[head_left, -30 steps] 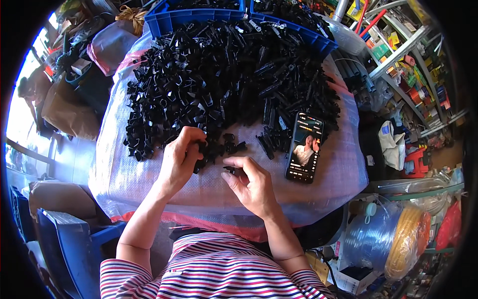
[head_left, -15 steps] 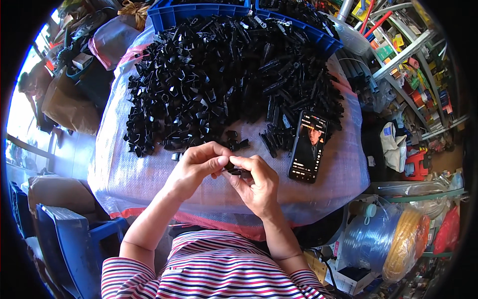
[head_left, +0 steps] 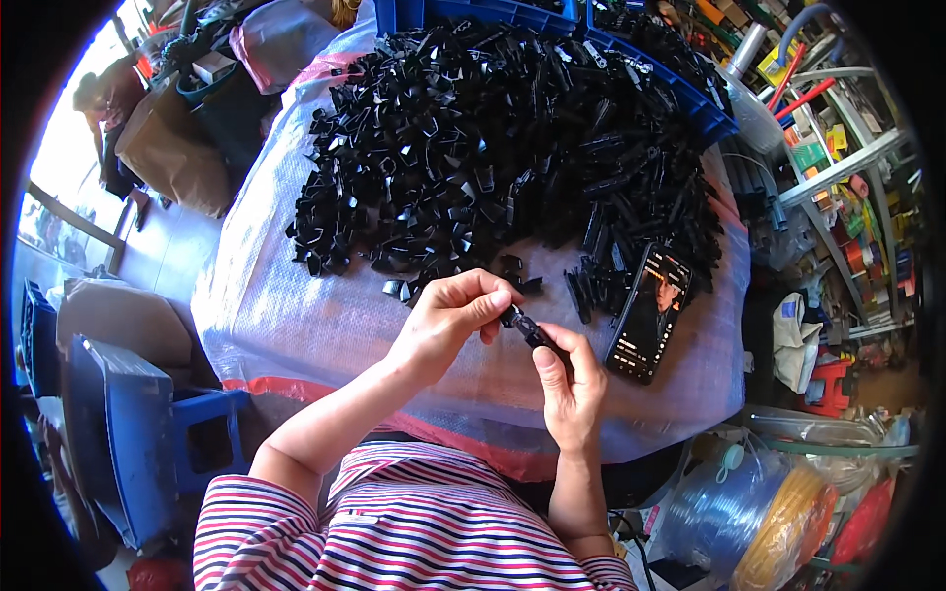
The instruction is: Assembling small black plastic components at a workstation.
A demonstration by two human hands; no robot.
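Observation:
Between my two hands is a small, narrow black plastic part (head_left: 526,325), held at a slant above the near side of the covered work surface. My left hand (head_left: 455,317) pinches its upper left end between thumb and fingertips. At the lower right end, the thumb and fingers of my right hand (head_left: 572,384) are closed on it. Just beyond my hands lies a large heap of black plastic parts (head_left: 424,167): short angular pieces on the left, longer narrow ones (head_left: 621,177) on the right. A few loose pieces lie close to my left fingertips.
A phone (head_left: 650,313) with a lit screen lies right of my hands. Blue crates (head_left: 680,84) holding black parts stand behind the heap. A blue plastic chair (head_left: 128,443) is at the left; wrapped coils of tubing (head_left: 739,512) sit at the lower right, below crowded shelves (head_left: 838,167).
My hands have moved apart, and the black part shows more fully between them. The right hand is lower and farther right. The whole view has shifted and turned slightly.

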